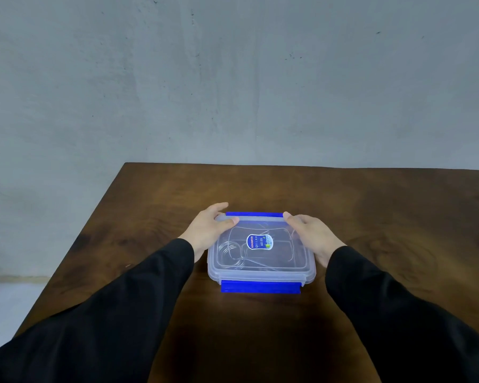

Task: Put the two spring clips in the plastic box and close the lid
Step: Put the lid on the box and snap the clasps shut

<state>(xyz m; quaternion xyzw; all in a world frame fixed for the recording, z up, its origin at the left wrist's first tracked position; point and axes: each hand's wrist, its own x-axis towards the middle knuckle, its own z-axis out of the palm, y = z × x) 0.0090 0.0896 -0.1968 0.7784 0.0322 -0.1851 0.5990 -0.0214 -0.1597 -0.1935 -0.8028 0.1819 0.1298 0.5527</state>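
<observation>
A clear plastic box (261,273) with its lid (277,261) lying on top sits on the brown wooden table. A blue-and-white sticker (259,241) is in the middle of the lid. Blue latch flaps run along the far edge (254,214) and the near edge (260,286). Through the lid I make out wire spring clips (231,254), mostly on the left side. My left hand (209,229) rests on the lid's far left corner, thumb on top. On the far right corner lies my right hand (310,234), fingers flat on the lid.
The wooden table (371,217) ends at a left edge running diagonally and a far edge against a grey wall (233,78). Pale floor shows at the lower left. Both arms wear black sleeves.
</observation>
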